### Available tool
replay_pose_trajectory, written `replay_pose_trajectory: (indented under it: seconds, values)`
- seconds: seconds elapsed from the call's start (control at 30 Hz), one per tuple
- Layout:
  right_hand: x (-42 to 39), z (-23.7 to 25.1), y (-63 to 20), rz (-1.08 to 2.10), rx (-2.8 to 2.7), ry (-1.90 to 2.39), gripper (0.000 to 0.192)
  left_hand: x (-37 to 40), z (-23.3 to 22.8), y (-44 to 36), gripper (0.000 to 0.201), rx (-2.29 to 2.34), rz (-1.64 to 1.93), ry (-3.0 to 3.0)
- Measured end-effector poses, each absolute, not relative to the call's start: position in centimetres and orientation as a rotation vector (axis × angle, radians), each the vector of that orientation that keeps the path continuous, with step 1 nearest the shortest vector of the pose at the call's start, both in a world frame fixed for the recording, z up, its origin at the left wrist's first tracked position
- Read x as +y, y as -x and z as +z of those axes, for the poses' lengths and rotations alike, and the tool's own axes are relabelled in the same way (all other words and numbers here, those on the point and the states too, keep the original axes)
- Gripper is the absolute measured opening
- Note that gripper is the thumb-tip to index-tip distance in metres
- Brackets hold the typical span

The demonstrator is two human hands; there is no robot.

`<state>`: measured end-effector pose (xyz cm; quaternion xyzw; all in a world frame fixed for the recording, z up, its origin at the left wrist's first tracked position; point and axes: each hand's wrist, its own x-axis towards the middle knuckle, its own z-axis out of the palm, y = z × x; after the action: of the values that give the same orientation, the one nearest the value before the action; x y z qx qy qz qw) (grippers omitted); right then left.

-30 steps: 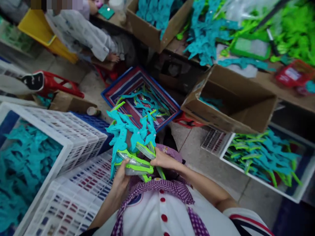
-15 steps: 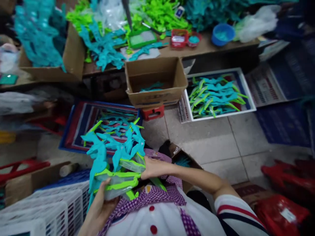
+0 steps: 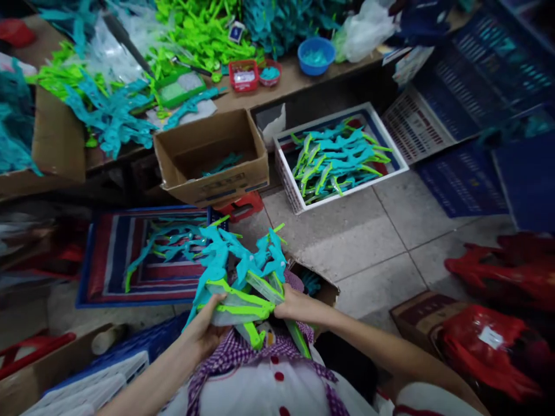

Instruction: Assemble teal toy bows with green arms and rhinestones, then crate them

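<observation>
My left hand is closed around the lime-green, partly clear ends of several teal-and-lime plastic toy pieces. My right hand grips the same bunch from its other side. The teal ends fan out forward, away from my body, at lap height. Some fingers of both hands are hidden behind the pieces. Just beyond the bunch, a blue-rimmed crate with a striped lining holds more such pieces.
A white crate of similar pieces stands on the tiled floor ahead right. An open cardboard box is against the bench, which bears lime and teal parts and a blue bowl. Red bags lie at right.
The view has swung to the right, so the bench, box and crates appear further left. Both hands still hold the bunch, which now sits right of the striped-lined crate's middle.
</observation>
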<state>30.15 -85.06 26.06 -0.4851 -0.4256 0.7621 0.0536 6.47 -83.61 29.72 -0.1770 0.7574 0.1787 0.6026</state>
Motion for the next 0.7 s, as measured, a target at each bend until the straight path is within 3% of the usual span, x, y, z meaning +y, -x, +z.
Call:
replay_pose_trajectory:
  seconds: [0.1,0.27,0.4,0.57,0.7]
  values:
    - [-87.3,25.5,-33.9,2.228,-1.053,1.627,0.028,-81.2,29.0,-11.1,0.016,1.785,0.223,0.379]
    - [-91.5,26.2,-38.3,1.917,-0.658,1.866,0.058,-78.3,28.3,-18.7,0.012,1.734,0.047,0.153]
    - [-93.1,26.7,-40.7,1.672,-0.486,2.066,0.068,-76.1,28.2,-24.4,0.012,1.578,0.032,-0.021]
    - [-89.9,26.5,-44.6,1.374,-0.456,2.138,0.081,-70.6,28.0,-31.4,0.013,1.397,-0.011,-0.218]
    - [-82.8,25.9,-49.2,1.181,-0.491,2.141,0.078,-63.1,25.7,-36.9,0.014,1.319,-0.002,-0.335]
